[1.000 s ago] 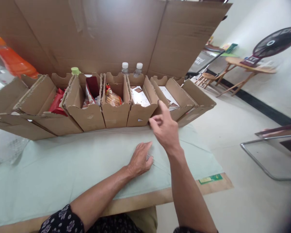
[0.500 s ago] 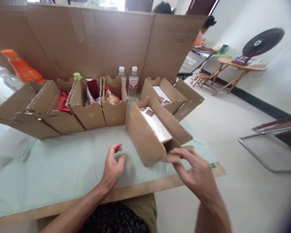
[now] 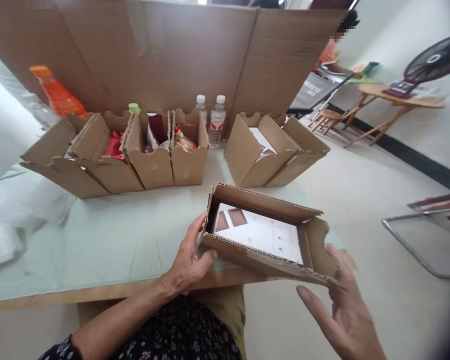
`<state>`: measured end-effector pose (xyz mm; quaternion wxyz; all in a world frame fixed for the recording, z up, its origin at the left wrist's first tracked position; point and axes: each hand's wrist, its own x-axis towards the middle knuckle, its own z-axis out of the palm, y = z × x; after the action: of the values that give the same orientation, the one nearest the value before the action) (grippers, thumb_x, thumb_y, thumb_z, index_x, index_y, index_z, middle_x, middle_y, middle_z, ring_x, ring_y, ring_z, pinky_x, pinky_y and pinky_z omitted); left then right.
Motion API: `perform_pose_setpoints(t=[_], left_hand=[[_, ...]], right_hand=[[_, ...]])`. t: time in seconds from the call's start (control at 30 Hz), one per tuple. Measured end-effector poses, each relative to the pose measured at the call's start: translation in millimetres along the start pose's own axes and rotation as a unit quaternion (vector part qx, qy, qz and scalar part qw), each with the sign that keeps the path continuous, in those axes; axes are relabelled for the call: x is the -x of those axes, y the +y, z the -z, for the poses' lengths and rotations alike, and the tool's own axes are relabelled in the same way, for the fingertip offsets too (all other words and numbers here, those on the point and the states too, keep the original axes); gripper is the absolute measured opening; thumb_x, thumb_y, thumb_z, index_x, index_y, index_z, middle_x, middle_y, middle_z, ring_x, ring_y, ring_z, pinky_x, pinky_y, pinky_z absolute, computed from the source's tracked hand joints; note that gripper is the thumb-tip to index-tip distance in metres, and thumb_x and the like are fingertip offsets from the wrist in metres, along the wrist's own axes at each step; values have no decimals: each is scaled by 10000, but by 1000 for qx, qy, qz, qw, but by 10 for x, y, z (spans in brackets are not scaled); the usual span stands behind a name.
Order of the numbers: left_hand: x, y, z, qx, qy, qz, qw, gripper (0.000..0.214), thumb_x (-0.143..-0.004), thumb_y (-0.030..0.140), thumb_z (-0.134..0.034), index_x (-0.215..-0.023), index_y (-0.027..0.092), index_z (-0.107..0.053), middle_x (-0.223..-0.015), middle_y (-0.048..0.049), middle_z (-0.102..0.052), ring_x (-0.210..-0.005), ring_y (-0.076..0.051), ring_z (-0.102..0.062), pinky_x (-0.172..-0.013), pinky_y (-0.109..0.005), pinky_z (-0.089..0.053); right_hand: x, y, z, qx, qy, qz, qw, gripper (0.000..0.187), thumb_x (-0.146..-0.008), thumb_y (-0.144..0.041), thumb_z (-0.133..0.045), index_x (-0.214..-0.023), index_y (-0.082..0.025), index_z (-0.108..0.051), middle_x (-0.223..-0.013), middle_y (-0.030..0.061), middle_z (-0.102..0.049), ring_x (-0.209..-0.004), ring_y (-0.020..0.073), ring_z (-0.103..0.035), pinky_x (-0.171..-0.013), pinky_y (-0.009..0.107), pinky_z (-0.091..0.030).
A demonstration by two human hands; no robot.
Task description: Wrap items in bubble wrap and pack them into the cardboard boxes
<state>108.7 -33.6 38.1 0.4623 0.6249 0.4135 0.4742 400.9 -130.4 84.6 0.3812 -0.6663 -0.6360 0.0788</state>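
Note:
An open-topped cardboard box [image 3: 262, 265] lies crosswise before me at the table's front edge, its open side facing up. Inside it is a white carton [image 3: 262, 232] with brown printed squares. My left hand [image 3: 193, 260] grips the box's left end, fingers on the end wall and thumb at the near corner. At the opposite end, the fingers of my right hand [image 3: 345, 295] press against the notched wall, partly hidden behind it, while the thumb stands apart below.
Several cardboard bins [image 3: 153, 167] holding packets stand at the back left. Two more bins [image 3: 258, 155] are at the back right. Water bottles [image 3: 217, 120] and an orange bottle [image 3: 60, 95] stand by a cardboard screen [image 3: 191, 55]. Plastic bags [image 3: 33, 205] lie left; a person [image 3: 328, 52] sits beyond.
The box has been turned from pointing away to lying crosswise and drawn nearer. My left hand has come onto its left end; my right hand has shifted right with its other end.

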Motion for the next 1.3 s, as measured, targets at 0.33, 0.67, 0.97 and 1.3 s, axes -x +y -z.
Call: perform_pose_setpoints(t=[0.33,0.67,0.97,1.3], left_hand=[[-121,-288,1331,-105,259,6,960,581,-818,356,-723,-1348,171,-575,-1284,-116,-693,-1282,-332,-618,-1168,-498,-460],[-67,-671,1235,-85,239,50,966,652,-819,362,-693,-1409,178,-486,-1349,-140,-644,-1285,-328,-607,-1112,-500,-482],[-99,-675,1259,-108,241,29,964,592,-811,318,-664,-1369,171,-535,-1278,-137,-668,-1221,-318,-642,-1059,-490,-528],[-77,-663,1209,-125,259,23,957,625,-822,288,-675,-1414,168,-515,-1303,-138,-647,-1253,-321,-620,-1078,-486,-516]], right_hand=[[-1126,-824,-1135,-112,-166,178,963,837,-958,-377,-662,-1678,-298,-244,-1610,119,-511,-1371,301,-607,-1104,521,-556],[-1966,-1638,-833,78,-233,357,901,510,-1094,-441,-372,-797,-244,-737,-870,64,-783,-1104,299,-712,-1042,504,-468],[-2098,-1837,-1124,121,-384,310,861,666,-1025,-741,-275,-740,-243,-614,-703,47,-661,-725,238,-616,-720,388,-458],[-1301,-919,-920,-25,-83,124,988,296,-976,-516,-585,-1185,-332,-684,-1120,85,-782,-1040,335,-733,-893,523,-578]])
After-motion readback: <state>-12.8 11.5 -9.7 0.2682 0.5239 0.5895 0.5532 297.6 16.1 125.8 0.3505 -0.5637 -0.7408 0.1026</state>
